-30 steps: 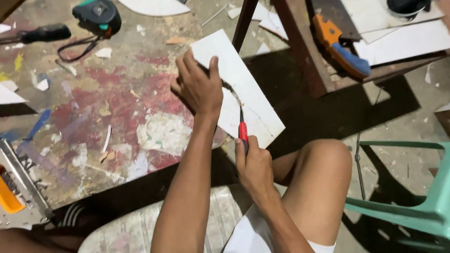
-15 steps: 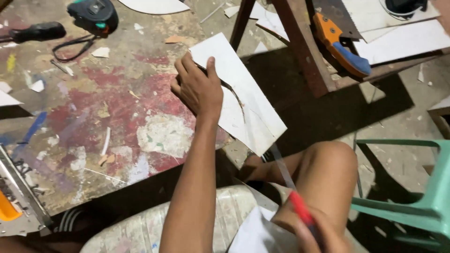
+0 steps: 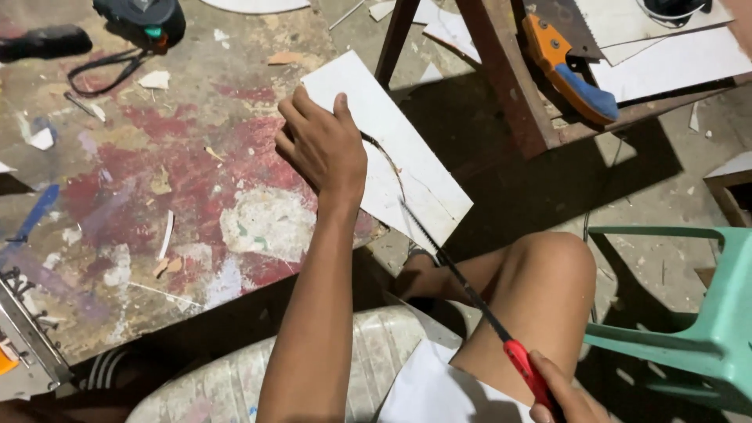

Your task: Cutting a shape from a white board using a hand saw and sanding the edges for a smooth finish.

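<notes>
Left hand: the left hand (image 3: 325, 145) presses flat, fingers spread, on a white board (image 3: 392, 149), gripping nothing and pinning it to the worktable.
Right hand: the right hand (image 3: 568, 399), at the bottom edge of the frame, is clenched around the red handle of a thin saw (image 3: 462, 286).
Saw: its narrow dark blade runs up and left from the handle, past the knee (image 3: 548, 266), into a curved cut in the board just beside the left hand.
Board: it lies tilted on the paint-stained table (image 3: 157, 196), one corner overhanging the edge toward the person.
Table litter: a black tape measure (image 3: 145, 17) sits at the top, well apart from the board.
Nearby: a handsaw with an orange-and-blue handle (image 3: 568, 66) rests on a wooden stand; a green plastic chair (image 3: 697, 337) stands to the right.
</notes>
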